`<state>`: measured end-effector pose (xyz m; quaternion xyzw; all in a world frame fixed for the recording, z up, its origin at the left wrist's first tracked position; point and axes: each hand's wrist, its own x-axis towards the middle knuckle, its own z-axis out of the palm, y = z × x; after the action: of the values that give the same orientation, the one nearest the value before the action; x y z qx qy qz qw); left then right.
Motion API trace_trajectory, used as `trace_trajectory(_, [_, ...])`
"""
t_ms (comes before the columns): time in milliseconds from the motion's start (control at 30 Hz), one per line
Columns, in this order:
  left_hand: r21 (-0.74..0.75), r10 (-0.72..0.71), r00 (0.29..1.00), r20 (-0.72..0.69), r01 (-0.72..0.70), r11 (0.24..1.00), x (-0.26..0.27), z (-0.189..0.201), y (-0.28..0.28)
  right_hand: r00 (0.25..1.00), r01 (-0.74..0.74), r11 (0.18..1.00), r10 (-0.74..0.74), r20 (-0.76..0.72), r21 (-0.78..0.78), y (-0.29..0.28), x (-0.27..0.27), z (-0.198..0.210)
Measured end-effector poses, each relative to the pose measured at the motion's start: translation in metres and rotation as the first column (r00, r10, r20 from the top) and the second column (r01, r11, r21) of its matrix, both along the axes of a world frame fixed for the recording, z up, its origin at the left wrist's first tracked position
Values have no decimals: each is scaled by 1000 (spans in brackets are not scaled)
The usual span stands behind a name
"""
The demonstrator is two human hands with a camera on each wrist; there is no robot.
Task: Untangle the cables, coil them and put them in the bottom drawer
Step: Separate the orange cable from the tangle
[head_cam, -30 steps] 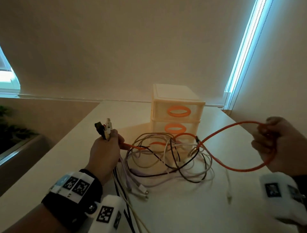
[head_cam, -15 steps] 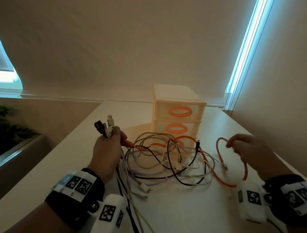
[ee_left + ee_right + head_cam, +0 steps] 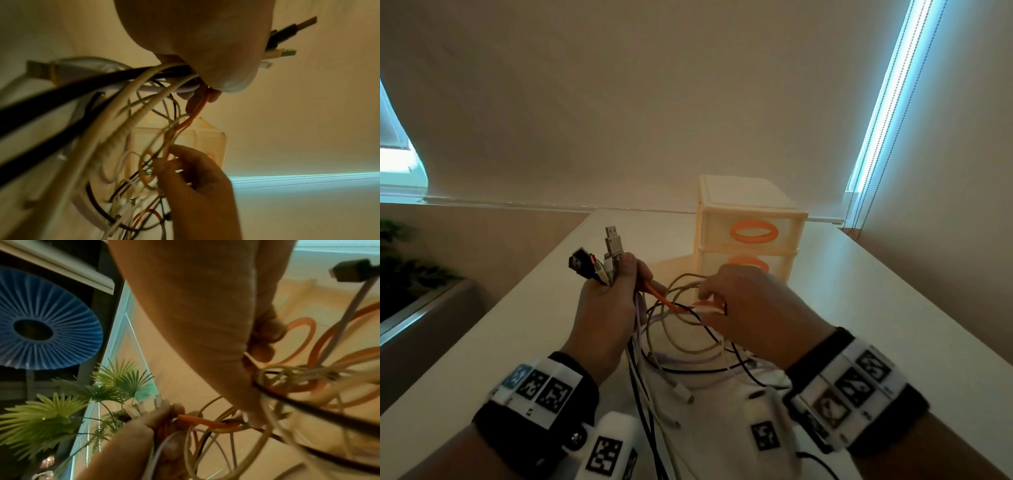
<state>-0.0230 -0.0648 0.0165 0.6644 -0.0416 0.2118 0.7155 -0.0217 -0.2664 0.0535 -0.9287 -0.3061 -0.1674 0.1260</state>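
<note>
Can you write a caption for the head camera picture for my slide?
Left hand grips a bunch of cable plugs while right hand picks at tangled cables before the drawers.

Both hands are bare. Behind the fingers of the left hand point(image 3: 606, 315) and right hand point(image 3: 760, 315), each wrist wears a black band point(image 3: 493, 431) under white blocks point(image 3: 534, 390) printed with black square codes.

Left hand point(image 3: 606, 308) grips cable ends point(image 3: 602, 263); right hand point(image 3: 753, 308) in tangle point(image 3: 688, 342).

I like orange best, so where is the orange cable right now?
In the head view the orange cable runs from the left hand toward the right hand, in the tangle in front of the drawer unit.
</note>
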Motion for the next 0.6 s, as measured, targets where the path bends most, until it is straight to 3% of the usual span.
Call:
trace_trajectory(100, [-8, 45, 999, 2, -45, 999, 1, 2, 2, 980, 177, 974, -188, -69, -140, 6, 7, -6])
trace_trajectory(333, [43, 165, 981, -98, -162, 986, 11, -9, 8, 984, 180, 962, -179, -23, 206, -28, 5, 1])
trace_trajectory(600, [101, 225, 965, -133, -213, 972, 6, -4, -3, 957, 276, 943, -287, 32, 183, -28, -4, 9])
